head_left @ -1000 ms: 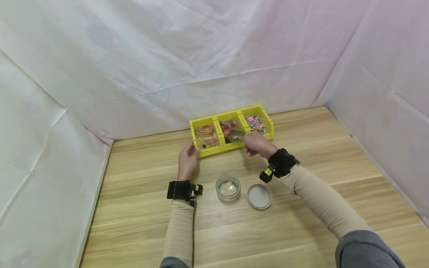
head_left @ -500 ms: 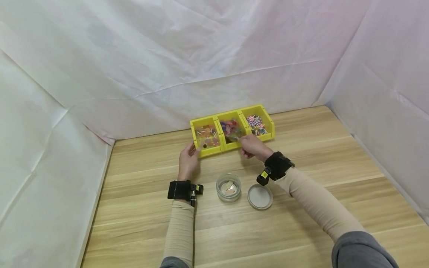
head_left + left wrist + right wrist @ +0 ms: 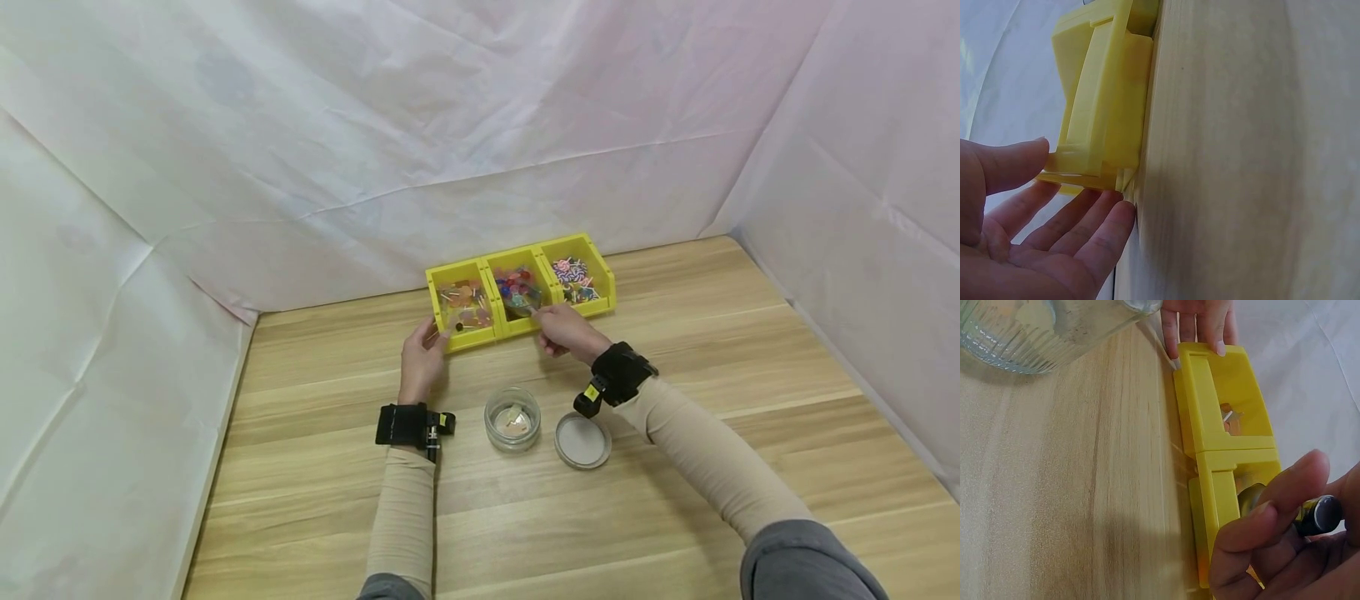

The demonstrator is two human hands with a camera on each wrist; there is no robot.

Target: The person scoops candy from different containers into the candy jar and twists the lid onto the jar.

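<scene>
The bins (image 3: 1124,115) are smooth, glossy plastic, the jar (image 3: 513,443) clear, ribbed glass by its look, the handle end (image 3: 1324,514) glossy, the table (image 3: 300,467) wood-grained and smooth, the backdrop (image 3: 450,100) creased, matt cloth.

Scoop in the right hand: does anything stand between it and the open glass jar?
Yes: the front wall of the yellow middle compartment stands between the scoop and the glass jar. Past that wall nothing visible blocks the way; the round lid lies to the jar's right in the head view.

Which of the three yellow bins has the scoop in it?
The middle bin: the right hand holds the scoop there; the left bin and right bin show none.
</scene>
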